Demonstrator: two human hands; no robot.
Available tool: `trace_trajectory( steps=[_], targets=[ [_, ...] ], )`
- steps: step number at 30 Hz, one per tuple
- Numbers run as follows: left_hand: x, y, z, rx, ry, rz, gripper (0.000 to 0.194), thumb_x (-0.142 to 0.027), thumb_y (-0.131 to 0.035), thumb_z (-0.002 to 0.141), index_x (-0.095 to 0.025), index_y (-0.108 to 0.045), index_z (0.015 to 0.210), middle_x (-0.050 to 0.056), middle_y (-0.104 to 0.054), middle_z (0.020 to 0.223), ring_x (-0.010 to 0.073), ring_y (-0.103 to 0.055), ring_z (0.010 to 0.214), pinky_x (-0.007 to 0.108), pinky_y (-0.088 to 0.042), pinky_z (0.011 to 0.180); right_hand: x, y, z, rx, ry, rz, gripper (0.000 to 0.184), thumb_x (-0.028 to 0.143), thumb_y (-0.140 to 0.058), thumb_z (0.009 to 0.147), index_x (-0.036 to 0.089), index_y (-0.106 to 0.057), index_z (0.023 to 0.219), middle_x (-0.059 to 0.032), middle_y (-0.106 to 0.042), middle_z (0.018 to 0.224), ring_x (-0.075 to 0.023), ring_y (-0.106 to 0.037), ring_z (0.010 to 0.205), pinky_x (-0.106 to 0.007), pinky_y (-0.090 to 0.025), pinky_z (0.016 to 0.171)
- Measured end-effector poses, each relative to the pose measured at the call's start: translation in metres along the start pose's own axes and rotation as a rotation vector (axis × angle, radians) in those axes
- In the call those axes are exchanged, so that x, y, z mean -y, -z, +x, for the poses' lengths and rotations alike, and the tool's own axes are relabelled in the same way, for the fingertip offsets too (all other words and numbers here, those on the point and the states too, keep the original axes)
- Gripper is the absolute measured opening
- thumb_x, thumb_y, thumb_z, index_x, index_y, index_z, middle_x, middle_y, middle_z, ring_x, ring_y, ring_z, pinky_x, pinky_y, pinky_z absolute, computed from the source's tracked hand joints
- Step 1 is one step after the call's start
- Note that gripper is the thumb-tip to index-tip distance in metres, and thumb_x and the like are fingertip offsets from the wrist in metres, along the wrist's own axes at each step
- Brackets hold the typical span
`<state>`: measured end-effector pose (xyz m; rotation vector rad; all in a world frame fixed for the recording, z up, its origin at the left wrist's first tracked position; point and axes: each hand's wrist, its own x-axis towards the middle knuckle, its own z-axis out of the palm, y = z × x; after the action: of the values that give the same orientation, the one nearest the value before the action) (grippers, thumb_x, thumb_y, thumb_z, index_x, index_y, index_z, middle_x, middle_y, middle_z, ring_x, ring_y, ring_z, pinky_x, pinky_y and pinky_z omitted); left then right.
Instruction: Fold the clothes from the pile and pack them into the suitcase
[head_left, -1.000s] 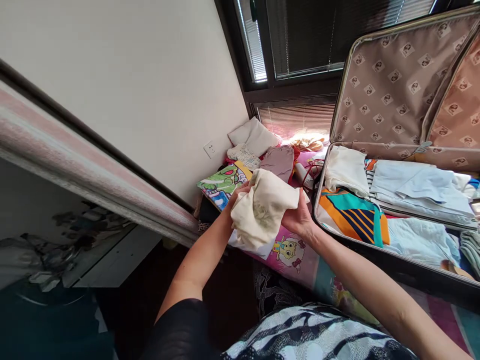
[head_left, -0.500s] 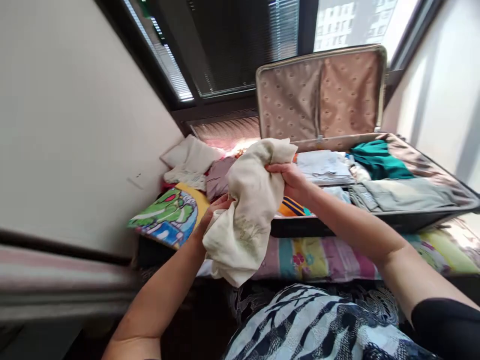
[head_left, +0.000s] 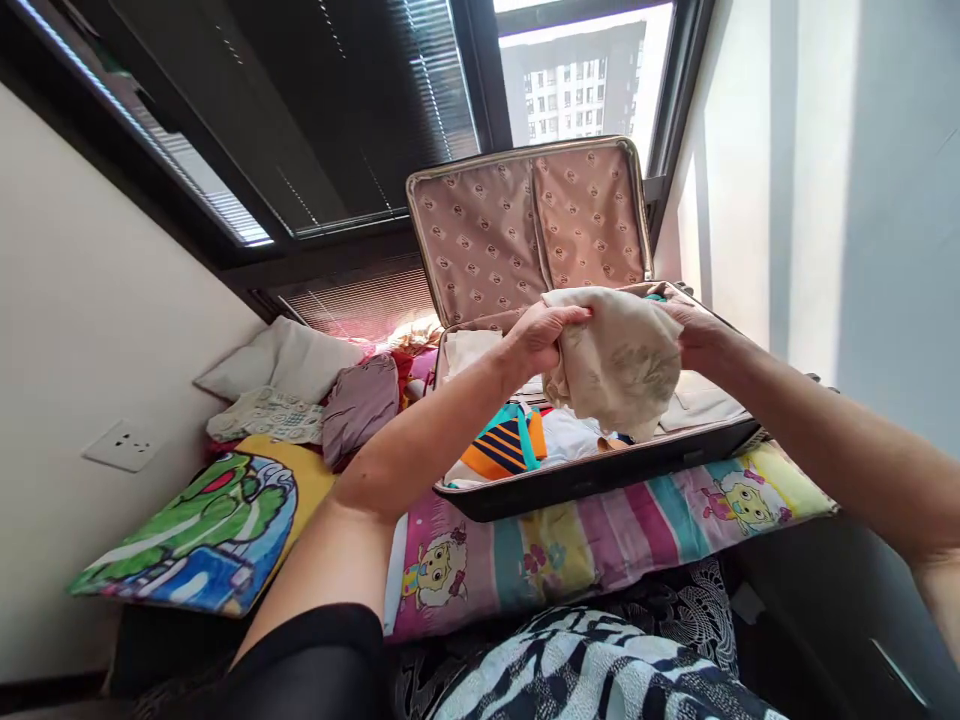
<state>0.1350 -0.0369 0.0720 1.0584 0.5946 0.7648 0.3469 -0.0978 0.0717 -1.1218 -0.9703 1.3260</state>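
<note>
A cream cloth [head_left: 622, 360] with a faint leaf-like print hangs bunched between my hands, above the open suitcase [head_left: 562, 487]. My left hand [head_left: 541, 338] is closed on its left edge, thumb on top. At the cloth's right side, my right hand [head_left: 694, 330] grips it, with its fingers partly hidden behind the fabric. Under and beside the cloth, the case holds folded clothes, among them an orange and navy striped piece [head_left: 506, 440] with teal trim and a white garment [head_left: 566, 435]. The cloth hides much of the case's contents.
The suitcase lid [head_left: 487, 240] stands raised against the window. Left of the case lie a mauve cushion [head_left: 362, 405], white pillows [head_left: 311, 360] and a cartoon-print cloth [head_left: 217, 520]. A colourful quilted mat [head_left: 600, 540] runs beneath the case. A wall socket [head_left: 120, 445] is at far left.
My hands have carried the cream cloth rightward, from left of the suitcase to over it. The view has turned to the right.
</note>
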Motion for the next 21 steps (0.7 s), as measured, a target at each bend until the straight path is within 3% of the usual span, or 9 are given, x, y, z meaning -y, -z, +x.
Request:
trace_trajectory(
  steps=[3,6,9,14,18,21],
  targets=[
    [0.008,-0.01,0.036,0.033,0.041,0.03,0.027,0.001,-0.077,0.068,-0.016,-0.077,0.089,0.004,-0.082,0.085,0.0232,-0.077,0.087,0.046,-0.059,0.106,0.008,0.037,-0.005,-0.07,-0.02,0.063,0.06,0.008,-0.09,0.057,0.025,-0.071,0.111,-0.0029,-0.079,0.102,-0.0172,-0.073,0.087,-0.024,-0.062,0.065],
    [0.014,-0.023,0.069,0.046,-0.047,0.018,0.026,-0.001,-0.081,0.069,-0.016,-0.079,0.09,0.004,-0.083,0.088,0.0217,-0.076,0.088,0.042,-0.06,0.102,0.017,0.062,0.0,-0.066,0.133,-0.018,0.063,0.013,-0.095,0.057,0.023,-0.074,0.115,-0.004,-0.078,0.104,-0.0173,-0.073,0.091,-0.025,-0.063,0.072],
    [0.021,-0.034,0.098,0.053,-0.119,0.05,0.025,-0.002,-0.084,0.07,-0.016,-0.079,0.09,0.003,-0.082,0.088,0.0198,-0.075,0.087,0.041,-0.06,0.102,0.017,0.083,0.009,-0.059,0.269,-0.283,0.053,0.015,-0.095,0.057,0.02,-0.079,0.107,-0.0016,-0.076,0.093,-0.0194,-0.072,0.089,-0.029,-0.063,0.075],
    [0.033,-0.045,0.133,0.104,-0.156,0.143,0.026,-0.009,-0.092,0.069,-0.014,-0.081,0.092,0.005,-0.083,0.09,0.021,-0.077,0.09,0.042,-0.059,0.106,0.019,0.138,0.035,-0.156,0.351,-0.613,0.013,0.017,-0.086,0.069,0.018,-0.076,0.077,-0.0004,-0.066,0.073,-0.0166,-0.065,0.078,-0.028,-0.058,0.07],
    [0.045,-0.05,0.179,0.067,-0.08,0.144,0.029,-0.014,-0.093,0.07,-0.011,-0.08,0.096,0.008,-0.082,0.092,0.0269,-0.08,0.099,0.047,-0.06,0.106,0.023,0.184,0.078,-0.219,0.371,-0.602,0.01,0.021,-0.084,0.079,0.019,-0.075,0.081,-0.0021,-0.071,0.079,-0.0154,-0.066,0.079,-0.032,-0.058,0.076],
    [0.061,-0.049,0.231,-0.062,-0.025,0.125,0.023,-0.01,-0.088,0.073,-0.012,-0.078,0.094,0.01,-0.082,0.093,0.0295,-0.08,0.101,0.049,-0.062,0.104,0.018,0.205,0.124,-0.301,0.283,-0.658,0.014,0.021,-0.084,0.082,0.018,-0.07,0.081,-0.0029,-0.071,0.081,-0.0162,-0.067,0.083,-0.034,-0.059,0.083]
  ],
)
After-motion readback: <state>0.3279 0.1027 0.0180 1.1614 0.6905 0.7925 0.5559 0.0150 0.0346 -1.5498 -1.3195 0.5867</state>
